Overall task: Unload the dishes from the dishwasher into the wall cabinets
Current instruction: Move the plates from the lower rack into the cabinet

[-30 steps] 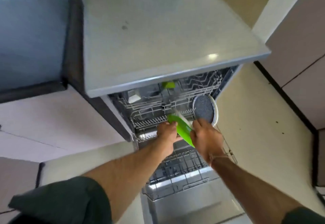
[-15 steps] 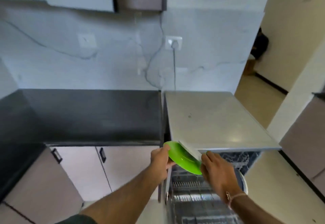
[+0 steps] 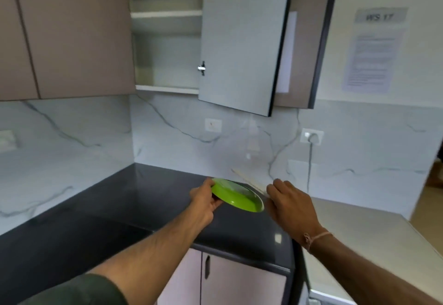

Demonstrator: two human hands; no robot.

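A bright green plate (image 3: 236, 197) hangs tilted over the black countertop (image 3: 134, 211). My left hand (image 3: 206, 200) grips its left rim. My right hand (image 3: 288, 203) curls at its right rim. A thin pale edge (image 3: 249, 181), blurred, runs from behind the plate to my right fingertips; I cannot tell what it is. Above, the wall cabinet (image 3: 167, 88) stands open with bare shelves, its door (image 3: 239, 41) swung out to the right. The dishwasher racks are out of view.
The grey dishwasher top (image 3: 364, 235) lies to the right of the counter. A marble backsplash carries a plugged socket (image 3: 311, 137). Closed wall cabinets (image 3: 67, 34) hang on the left, and base cabinet doors (image 3: 239, 283) sit below the counter.
Both hands lifted the green plate out of the dishwasher rack and up over the counter. My view rose from the racks to the open wall cabinet.
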